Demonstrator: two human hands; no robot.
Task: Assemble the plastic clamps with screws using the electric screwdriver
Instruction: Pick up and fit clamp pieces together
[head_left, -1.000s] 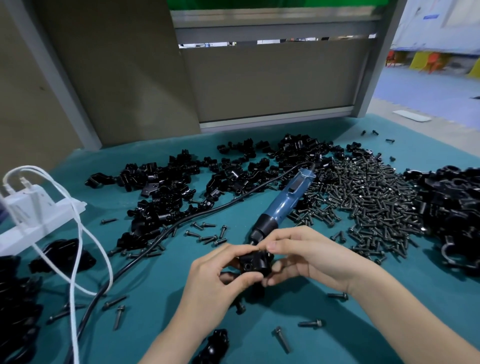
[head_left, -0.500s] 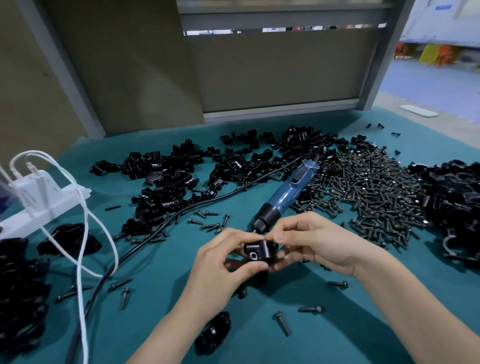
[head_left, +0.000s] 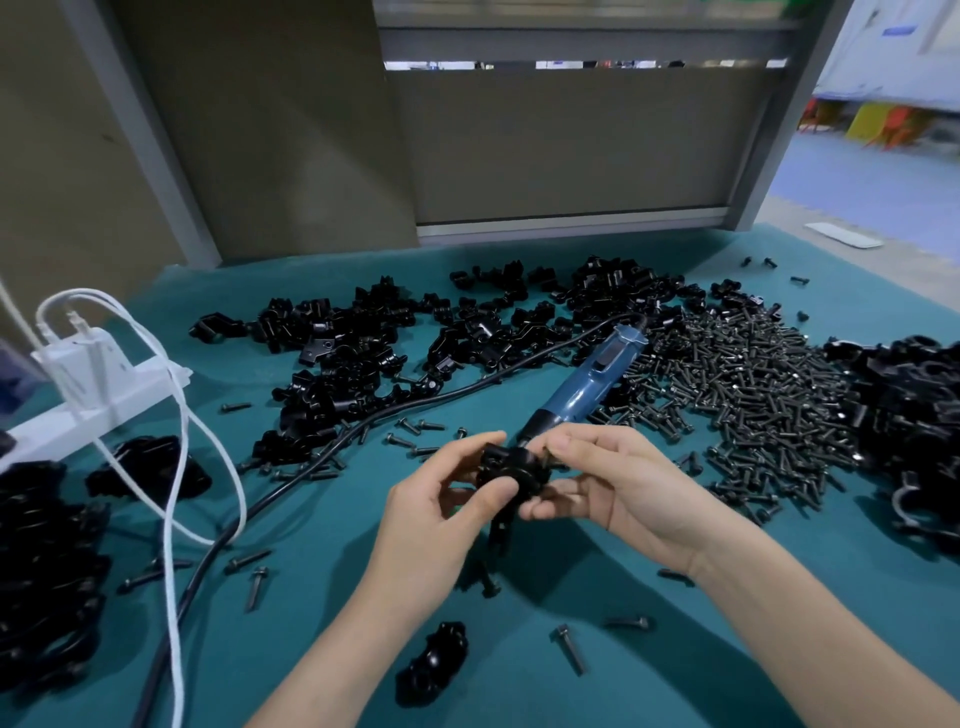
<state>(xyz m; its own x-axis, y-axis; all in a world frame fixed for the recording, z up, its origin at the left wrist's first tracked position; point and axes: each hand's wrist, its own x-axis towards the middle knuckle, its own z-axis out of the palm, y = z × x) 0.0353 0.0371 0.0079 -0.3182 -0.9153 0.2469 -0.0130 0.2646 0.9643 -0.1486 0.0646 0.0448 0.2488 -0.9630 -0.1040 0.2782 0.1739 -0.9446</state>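
Both hands hold one black plastic clamp (head_left: 511, 470) above the teal table mat (head_left: 322, 597). My left hand (head_left: 441, 512) grips its left side with thumb and fingers. My right hand (head_left: 605, 480) pinches its right side, and a screw seems to sit between those fingertips. Just behind the clamp lies the blue electric screwdriver (head_left: 584, 392), its tip hidden by the hands and its black cable (head_left: 291, 488) running off to the left. A large heap of black screws (head_left: 748, 395) spreads to the right.
Loose black clamp parts (head_left: 353, 353) lie in heaps at the back, more at the far right (head_left: 914, 415) and far left (head_left: 41, 571). A white power strip (head_left: 98, 400) with white cables sits at left. One clamp (head_left: 434, 667) and scattered screws lie near me.
The clamp has been turned in my hands, and a part of it now hangs down below my fingers. Both hands stay in the same place in front of the screwdriver.
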